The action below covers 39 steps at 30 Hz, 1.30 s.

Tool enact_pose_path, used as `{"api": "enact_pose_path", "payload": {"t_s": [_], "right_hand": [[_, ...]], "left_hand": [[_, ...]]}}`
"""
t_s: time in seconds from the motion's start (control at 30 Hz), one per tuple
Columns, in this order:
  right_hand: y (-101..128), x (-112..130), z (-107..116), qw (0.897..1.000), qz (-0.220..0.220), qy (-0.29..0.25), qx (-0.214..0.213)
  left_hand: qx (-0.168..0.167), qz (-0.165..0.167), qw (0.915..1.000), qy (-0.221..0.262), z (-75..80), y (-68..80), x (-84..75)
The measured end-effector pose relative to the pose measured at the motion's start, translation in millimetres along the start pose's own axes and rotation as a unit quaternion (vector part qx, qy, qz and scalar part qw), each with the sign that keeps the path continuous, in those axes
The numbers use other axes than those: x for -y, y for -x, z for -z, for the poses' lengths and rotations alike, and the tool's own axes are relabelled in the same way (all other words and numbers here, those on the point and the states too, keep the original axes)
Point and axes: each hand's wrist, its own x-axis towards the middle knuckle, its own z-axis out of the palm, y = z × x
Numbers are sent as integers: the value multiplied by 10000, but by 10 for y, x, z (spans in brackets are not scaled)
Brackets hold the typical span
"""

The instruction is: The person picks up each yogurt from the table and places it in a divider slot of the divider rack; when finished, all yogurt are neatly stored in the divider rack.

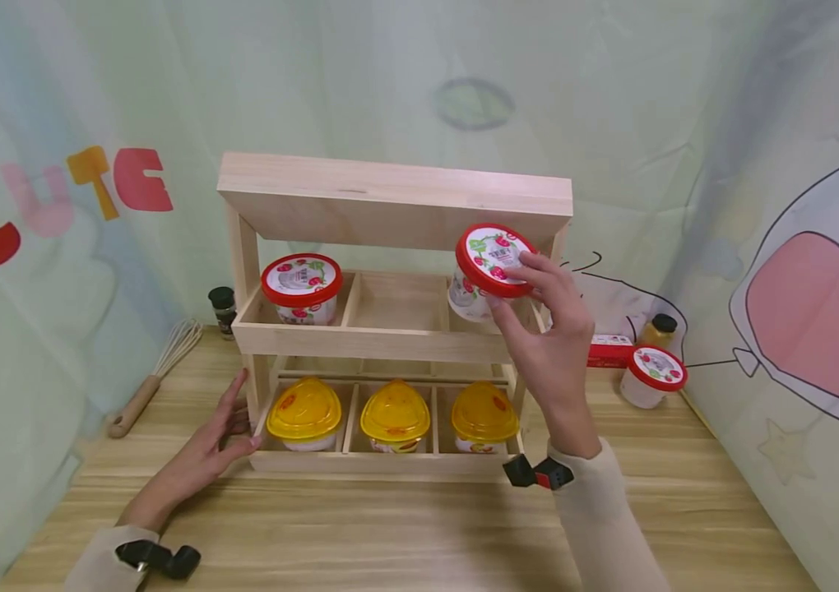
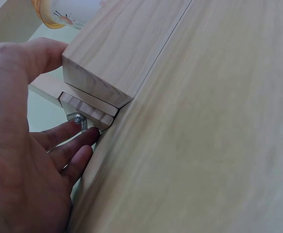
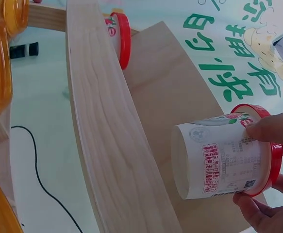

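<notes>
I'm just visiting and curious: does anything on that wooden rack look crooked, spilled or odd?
Nothing is spilled or broken. The only thing askew is the red-lidded cup the right hand holds tilted over the rack's upper right compartment. The middle compartment beside it is empty, and another cup stands off the rack, on the table.

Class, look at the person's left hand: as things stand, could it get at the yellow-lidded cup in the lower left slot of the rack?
Probably yes. The left hand rests at the rack beside that yellow-lidded cup, holds nothing, and the slot's front is open.
</notes>
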Motion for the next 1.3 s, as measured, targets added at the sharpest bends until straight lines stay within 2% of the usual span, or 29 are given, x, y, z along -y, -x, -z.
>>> {"api": "enact_pose_path", "payload": {"t_s": [0.67,1.0,1.3], "right_hand": [[-42,77,-552,9967,-51,-213,781],[-36,31,-743,9947,16,-100,1025],[-10,12,-844,9918,-70,251,1247]], "left_hand": [[-15,-114,9999,37,1,-7,13],[0,-59,10000,33,1,-11,6],[24,37,10000,-60,11,-6,-21]]}}
